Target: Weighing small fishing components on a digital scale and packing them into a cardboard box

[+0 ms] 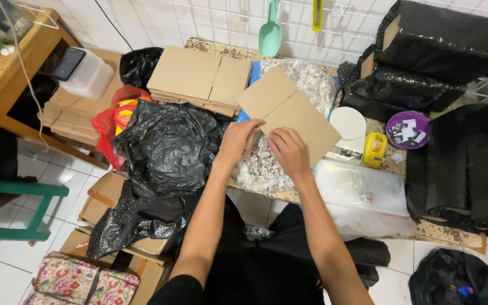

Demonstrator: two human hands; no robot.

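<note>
your left hand (237, 142) and right hand (289, 151) pinch the flat brown cardboard sheet (289, 110) at its near edge; it looks light, stiff, easily creased.

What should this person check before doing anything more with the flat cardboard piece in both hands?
1. Both hands on the piece: ok. The left hand and right hand grip the near edge of the flat cardboard piece.
2. Piece lies flat, unfolded: ok; a crease runs across it.
3. Firm surface below: not ok. It rests on a clear bag of small pale pieces, not on bare table.
4. Space to the left: not ok; a crumpled black plastic bag crowds it.
5. More blanks at hand: ok. A stack of flat cardboard lies just behind.
6. Yellow tape dispenser loaded: cannot tell.
</note>
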